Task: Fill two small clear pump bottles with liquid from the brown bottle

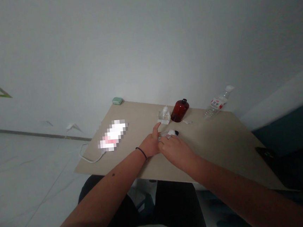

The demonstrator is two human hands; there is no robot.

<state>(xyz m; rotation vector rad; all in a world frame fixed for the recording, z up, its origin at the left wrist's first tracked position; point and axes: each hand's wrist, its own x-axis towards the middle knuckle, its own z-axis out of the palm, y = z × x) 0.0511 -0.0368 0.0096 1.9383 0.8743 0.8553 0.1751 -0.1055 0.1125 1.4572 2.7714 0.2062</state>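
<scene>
My left hand [152, 144] and my right hand [174, 149] meet over the middle of the table. One finger of the left hand points up while its others are curled in and partly hidden behind the right hand. The right hand's fingers, with a ring on one, are bent down against the left. Just beyond the knuckles shows a small clear item [164, 135] with a white part and a black end; its kind is mostly covered by the hands. A clear square pump bottle [164, 117] stands behind it. To its right is a dark amber bottle [180, 111] without a cap.
A clear plastic water bottle [217, 104] with a white cap stands at the back right. A lit phone [113, 136], blurred out, lies left with a white cable [92, 161]. A small green case [117, 101] sits at the far left corner of the table [211, 157], against the wall.
</scene>
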